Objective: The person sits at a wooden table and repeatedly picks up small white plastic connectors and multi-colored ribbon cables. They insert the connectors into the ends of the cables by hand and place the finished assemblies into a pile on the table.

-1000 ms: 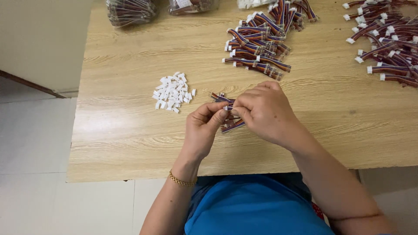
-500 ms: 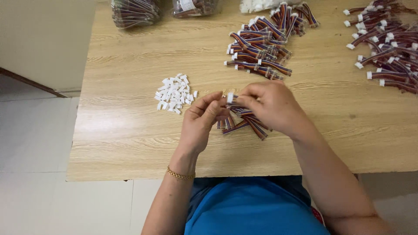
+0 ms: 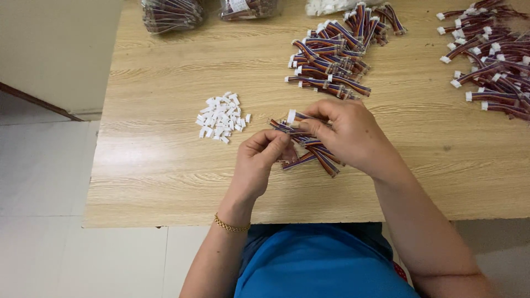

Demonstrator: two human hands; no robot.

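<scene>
Two hands work a bundle of short wires at the middle of the frame, above a wooden surface (image 3: 165, 182).

Left of centre lies a heap of white plugs (image 3: 222, 116). The left hand (image 3: 259, 163) pinches the wire bundle (image 3: 309, 152) from below, fingers narrow; the right hand (image 3: 345, 132) grips its upper end, fingers closed on it. The bundle's long axis runs upper left to lower right, white plug end pointing upper left. A loose pinch could let wires fan out and drop.
</scene>
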